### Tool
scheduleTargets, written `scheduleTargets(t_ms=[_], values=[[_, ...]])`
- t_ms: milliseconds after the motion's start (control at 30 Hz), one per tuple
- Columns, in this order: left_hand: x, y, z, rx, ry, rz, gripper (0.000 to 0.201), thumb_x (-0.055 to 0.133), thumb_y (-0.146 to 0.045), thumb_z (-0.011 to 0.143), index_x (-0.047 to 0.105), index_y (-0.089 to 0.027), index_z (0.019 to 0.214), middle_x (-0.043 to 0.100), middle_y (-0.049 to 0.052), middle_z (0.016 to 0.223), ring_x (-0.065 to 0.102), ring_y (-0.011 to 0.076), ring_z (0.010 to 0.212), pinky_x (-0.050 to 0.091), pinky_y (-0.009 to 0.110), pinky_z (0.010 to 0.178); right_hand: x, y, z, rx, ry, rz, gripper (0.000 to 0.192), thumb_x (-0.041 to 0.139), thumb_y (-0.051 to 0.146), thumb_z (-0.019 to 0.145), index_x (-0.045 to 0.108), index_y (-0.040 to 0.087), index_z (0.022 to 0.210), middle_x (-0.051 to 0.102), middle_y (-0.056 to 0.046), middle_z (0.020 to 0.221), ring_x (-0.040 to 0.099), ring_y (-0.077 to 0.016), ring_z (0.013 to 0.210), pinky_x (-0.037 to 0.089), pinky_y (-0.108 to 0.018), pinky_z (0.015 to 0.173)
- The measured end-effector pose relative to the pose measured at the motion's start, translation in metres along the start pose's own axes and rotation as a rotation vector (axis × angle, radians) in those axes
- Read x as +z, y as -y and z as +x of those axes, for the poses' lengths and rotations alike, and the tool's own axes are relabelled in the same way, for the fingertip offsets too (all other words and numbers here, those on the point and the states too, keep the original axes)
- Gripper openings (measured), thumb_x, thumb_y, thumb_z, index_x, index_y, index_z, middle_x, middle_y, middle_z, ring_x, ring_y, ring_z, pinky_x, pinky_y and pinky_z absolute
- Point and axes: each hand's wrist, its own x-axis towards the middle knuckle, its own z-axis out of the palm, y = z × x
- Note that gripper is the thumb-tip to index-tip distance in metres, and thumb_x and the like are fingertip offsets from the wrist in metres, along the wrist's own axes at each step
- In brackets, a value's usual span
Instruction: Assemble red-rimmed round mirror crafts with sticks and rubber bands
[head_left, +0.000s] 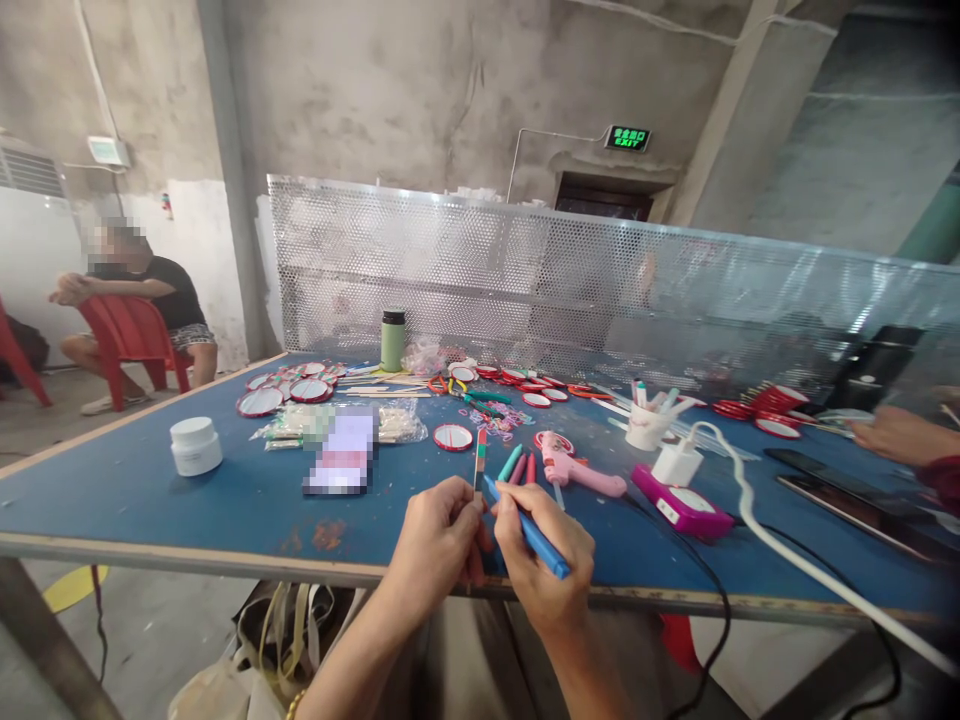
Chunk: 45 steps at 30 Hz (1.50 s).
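My left hand (439,532) pinches a flat wooden craft stick (481,458) held upright, with red and green bands coloured on its upper part. In my right hand (553,565) is a blue marker (543,543), gripped like a pen, its tip at the side of the stick; whether it touches cannot be made out. Just beyond my hands lie a teal marker (510,462) and red ones (531,468). A pink glue gun (581,472) rests to the right of them. Behind the stick is a round red-rimmed disc (453,437).
To the left stand a white jar (196,447) and a phone (343,455) by plastic bags. A purple power strip (684,503) with a white cable, a cup of pens (648,426) and another person's hand (889,436) are on the right. A green thermos (392,343) stands behind.
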Motion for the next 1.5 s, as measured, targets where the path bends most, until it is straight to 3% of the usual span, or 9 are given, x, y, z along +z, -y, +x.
scheduleTargets(t_ms=[1500], values=[[-0.0002, -0.0003, -0.0004, 0.014, 0.004, 0.043, 0.024, 0.05, -0.037, 0.087, 0.048, -0.022, 0.068, 0.055, -0.005, 0.043, 0.054, 0.0132, 0.034, 0.036, 0.02, 0.035, -0.0017, 0.0008, -0.0001, 0.017, 0.045, 0.022, 0.014, 0.055, 0.011, 0.091, 0.067, 0.019, 0.091, 0.073, -0.002, 0.075, 0.07, -0.0135, 0.065, 0.054, -0.024, 0.065]])
